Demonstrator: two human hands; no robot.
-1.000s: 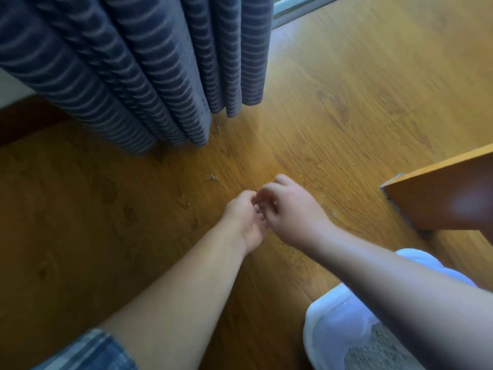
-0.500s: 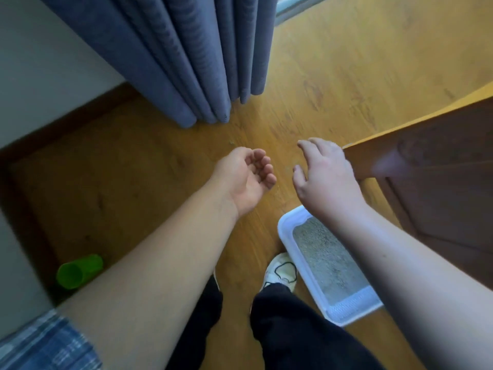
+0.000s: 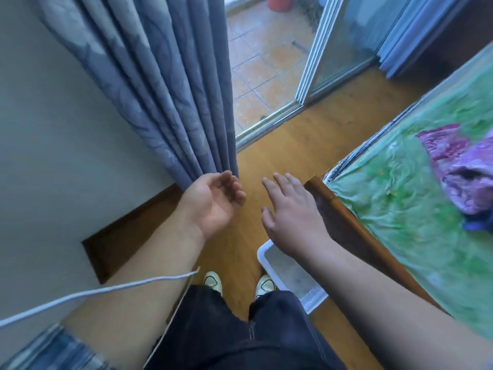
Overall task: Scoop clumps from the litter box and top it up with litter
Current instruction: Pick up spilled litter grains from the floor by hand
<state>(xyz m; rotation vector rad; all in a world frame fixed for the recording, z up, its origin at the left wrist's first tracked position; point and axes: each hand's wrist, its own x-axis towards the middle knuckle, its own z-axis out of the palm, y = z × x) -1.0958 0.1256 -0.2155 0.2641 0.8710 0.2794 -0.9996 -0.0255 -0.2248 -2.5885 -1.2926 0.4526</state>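
**Standing over the box with both hands empty**

Between the pleated grey-blue curtain [image 3: 165, 89] and the wooden-framed bed with a green cover [image 3: 400, 209], the white rectangular plastic litter box [image 3: 312, 298] sits on the floor beside the right shoe, largely hidden under the right forearm. The left hand [image 3: 213, 204] is palm-up, fingers loosely curled on nothing. The right hand [image 3: 292, 217] is spread and holds nothing. Scooping looks not yet begun. The next move calls for a scoop, and none shows. Clumps are lost in blur.

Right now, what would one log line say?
left hand: open, empty | right hand: open, empty | litter box: on floor, untouched
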